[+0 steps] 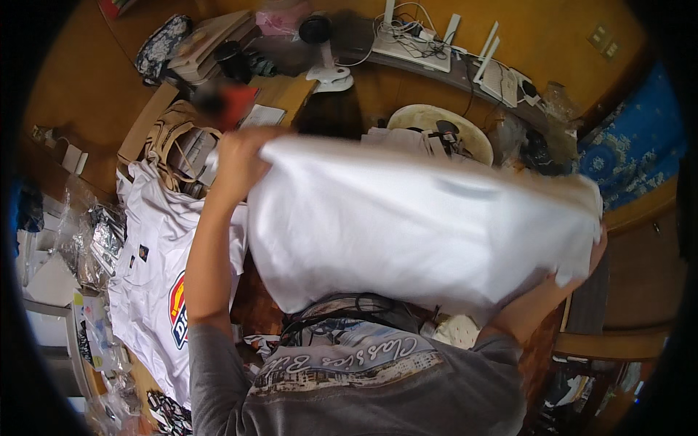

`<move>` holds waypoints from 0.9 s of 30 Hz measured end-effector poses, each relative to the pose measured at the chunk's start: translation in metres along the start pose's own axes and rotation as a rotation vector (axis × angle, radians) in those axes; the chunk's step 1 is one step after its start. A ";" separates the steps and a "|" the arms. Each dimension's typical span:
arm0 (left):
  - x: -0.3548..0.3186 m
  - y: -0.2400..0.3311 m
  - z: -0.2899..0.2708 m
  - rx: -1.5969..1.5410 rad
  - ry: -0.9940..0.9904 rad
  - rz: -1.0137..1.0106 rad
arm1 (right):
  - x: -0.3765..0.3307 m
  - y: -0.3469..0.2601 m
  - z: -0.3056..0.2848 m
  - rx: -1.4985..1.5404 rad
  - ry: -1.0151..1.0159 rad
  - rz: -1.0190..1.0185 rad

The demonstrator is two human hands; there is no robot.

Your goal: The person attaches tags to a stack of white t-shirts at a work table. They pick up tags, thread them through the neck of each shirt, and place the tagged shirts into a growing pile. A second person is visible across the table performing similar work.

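White cloth (pixel 407 225) hangs between left hand (pixel 243 163), closed on one corner, and part-hidden right hand (pixel 598 253), gripping the opposite end.

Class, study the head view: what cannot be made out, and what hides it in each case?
All in the head view:
- Right hand: finger positions, hidden by the white cloth.
- Dark mark on that cloth: its shape, blurred.
- Red item: its kind, blurred.
- Round cream container: lower part, behind the white cloth.
- Blue patterned fabric: right side, cut off by the picture's dark rim.
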State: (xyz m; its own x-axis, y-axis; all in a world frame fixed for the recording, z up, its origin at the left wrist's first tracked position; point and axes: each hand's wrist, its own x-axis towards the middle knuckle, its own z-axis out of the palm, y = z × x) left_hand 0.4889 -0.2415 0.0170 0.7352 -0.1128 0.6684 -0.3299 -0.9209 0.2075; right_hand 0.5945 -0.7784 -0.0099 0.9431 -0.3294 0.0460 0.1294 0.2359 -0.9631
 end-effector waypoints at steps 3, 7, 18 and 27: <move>0.066 -0.002 0.036 0.048 0.206 0.091 | 0.012 -0.045 0.000 0.155 -0.007 -0.067; 0.116 0.029 0.047 -0.052 0.375 0.260 | 0.020 -0.058 -0.048 0.183 0.014 -0.217; -0.108 0.006 0.231 0.116 -0.362 0.337 | -0.011 0.222 -0.170 -0.278 -0.029 0.422; -0.182 0.034 0.179 -0.022 -0.858 -0.253 | -0.036 0.289 -0.013 -1.706 0.486 -0.169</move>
State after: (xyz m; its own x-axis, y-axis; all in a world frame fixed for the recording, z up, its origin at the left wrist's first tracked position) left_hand 0.4497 -0.3191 -0.2255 0.9746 -0.1556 -0.1613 -0.1027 -0.9498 0.2954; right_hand 0.5936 -0.7099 -0.2932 0.7469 -0.5360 0.3935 -0.5225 -0.8391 -0.1513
